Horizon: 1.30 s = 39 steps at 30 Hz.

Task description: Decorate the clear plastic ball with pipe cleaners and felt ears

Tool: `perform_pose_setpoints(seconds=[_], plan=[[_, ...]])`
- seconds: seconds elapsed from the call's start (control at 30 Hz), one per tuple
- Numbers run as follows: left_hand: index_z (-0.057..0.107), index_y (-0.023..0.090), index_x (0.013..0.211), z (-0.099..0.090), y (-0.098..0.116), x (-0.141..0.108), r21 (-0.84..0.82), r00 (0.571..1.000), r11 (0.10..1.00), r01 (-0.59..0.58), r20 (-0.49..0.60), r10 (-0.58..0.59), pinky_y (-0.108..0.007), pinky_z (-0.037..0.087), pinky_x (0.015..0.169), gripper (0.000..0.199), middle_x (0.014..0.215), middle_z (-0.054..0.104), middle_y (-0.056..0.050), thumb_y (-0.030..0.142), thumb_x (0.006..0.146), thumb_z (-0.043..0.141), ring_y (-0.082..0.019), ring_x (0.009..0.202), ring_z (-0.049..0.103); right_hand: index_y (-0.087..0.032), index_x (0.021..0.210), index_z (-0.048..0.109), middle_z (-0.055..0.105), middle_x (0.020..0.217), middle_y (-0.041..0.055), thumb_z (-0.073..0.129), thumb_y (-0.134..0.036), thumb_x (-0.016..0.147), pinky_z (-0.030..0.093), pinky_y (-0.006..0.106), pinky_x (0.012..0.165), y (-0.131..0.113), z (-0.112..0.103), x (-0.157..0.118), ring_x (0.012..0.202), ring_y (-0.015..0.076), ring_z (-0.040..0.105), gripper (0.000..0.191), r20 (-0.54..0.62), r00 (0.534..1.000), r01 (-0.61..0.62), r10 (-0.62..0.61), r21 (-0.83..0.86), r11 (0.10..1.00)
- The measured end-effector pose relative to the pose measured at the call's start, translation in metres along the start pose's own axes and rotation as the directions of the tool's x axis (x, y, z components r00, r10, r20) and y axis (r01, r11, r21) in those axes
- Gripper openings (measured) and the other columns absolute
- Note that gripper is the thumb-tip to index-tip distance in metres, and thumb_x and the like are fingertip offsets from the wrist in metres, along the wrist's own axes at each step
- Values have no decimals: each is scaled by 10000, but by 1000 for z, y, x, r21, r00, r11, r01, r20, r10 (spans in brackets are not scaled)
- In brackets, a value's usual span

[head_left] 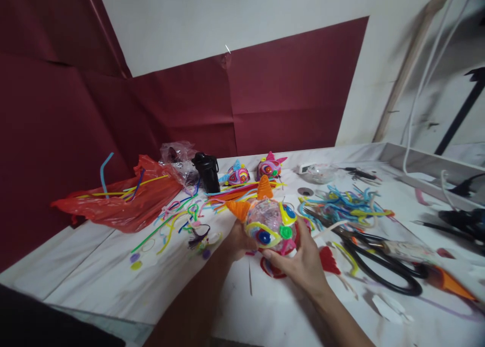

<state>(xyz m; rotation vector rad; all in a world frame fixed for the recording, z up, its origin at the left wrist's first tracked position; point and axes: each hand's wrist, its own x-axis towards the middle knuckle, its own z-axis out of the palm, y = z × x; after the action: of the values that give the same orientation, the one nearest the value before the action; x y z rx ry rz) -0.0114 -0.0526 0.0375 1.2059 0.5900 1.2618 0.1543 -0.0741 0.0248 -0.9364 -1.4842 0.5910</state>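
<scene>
From the head camera, my only view, I'm watching both bare hands holding a decorated ball (pixel 270 220) above the near middle of the table (pixel 113 281). The left hand (pixel 239 242) is cupping one side, its fingertips mostly hiding behind the ball; the right hand (pixel 303 260) is pinching the other side, its thumb lying along the lower front. So I'm reading the grip as closed around the ball from both sides, though I'm not managing to tell how hard either hand is pressing.

Two orange ears (pixel 264 188) are standing up from the clear shell, and a blue eye (pixel 264 237) and a green nose (pixel 286 232) are facing me. I'm worrying most about the right thumb: it's lying near the trim under the nose, and too much pressure there could be shearing a piece loose. The shell is looking smooth, so a slackening hold could be letting it roll. The left ear is leaning close to the left hand, and a shifting palm could be bending it.

To the right, scissors (pixel 344 232) and an orange-tipped tool (pixel 449 281) are lying near the right forearm; a wide sweep could be knocking them or dragging the pipe cleaners (pixel 341 205) along.
</scene>
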Motion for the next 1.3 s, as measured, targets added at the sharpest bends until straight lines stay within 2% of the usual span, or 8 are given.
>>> perform_pose_setpoints(seconds=[0.13,0.33,0.5,0.7,0.9,1.13,1.3], plan=[[608,201,1309,-2,1,-1,8,999,999,36,-5,-36,-430,545,853,1067,957,774,-108,498,347,963,-350,940,719,-297,1233,542,675,1151,62,845,-495,618,567,477,909,-4,-1,1,1035,336,669,714,4,1000,14,-14,-6,1000],[619,229,1291,2,5,-1,-26,999,999,38,-22,-39,-355,542,783,1028,917,770,-59,400,339,967,-296,872,718,-297,1125,606,694,1067,52,852,-521,576,571,495,877,-10,-3,1,976,349,674,642,-37,999,-10,11,4,1000],[606,240,1302,5,8,-1,0,1000,1000,14,-10,-14,-395,539,863,994,1028,761,-76,424,388,949,-327,972,703,-284,1030,611,698,987,52,854,-532,560,571,517,876,-11,-3,1,933,356,681,584,-36,998,-46,46,-6,999],[564,250,1344,6,11,-2,23,1000,1000,-10,-1,10,-444,519,947,1043,1164,731,-106,427,389,947,-369,1110,662,-284,1047,609,705,1036,63,859,-544,554,563,527,889,-12,-4,0,956,361,677,611,-10,998,-64,64,6,998],[555,235,1356,7,12,-2,46,1000,999,11,11,-12,-452,528,924,1091,1121,743,-118,477,367,948,-379,1083,671,-271,1014,615,723,971,44,877,-510,543,590,475,854,-16,-4,1,902,334,694,590,20,995,-96,95,81,992],[556,242,1354,2,9,0,28,999,999,35,14,-36,-450,542,900,1133,1127,740,-117,458,318,960,-380,1065,682,-241,1165,621,718,1046,62,870,-503,561,587,502,874,-5,-4,-2,947,333,697,704,-4,1000,-21,21,-17,1000],[533,238,1383,-4,9,1,70,998,996,51,37,-54,-475,534,924,1179,1175,723,-133,464,308,960,-385,1073,675,-239,1290,563,691,1181,93,858,-517,591,597,499,867,-3,-2,-4,1042,336,684,808,-54,996,73,-76,-52,996]])
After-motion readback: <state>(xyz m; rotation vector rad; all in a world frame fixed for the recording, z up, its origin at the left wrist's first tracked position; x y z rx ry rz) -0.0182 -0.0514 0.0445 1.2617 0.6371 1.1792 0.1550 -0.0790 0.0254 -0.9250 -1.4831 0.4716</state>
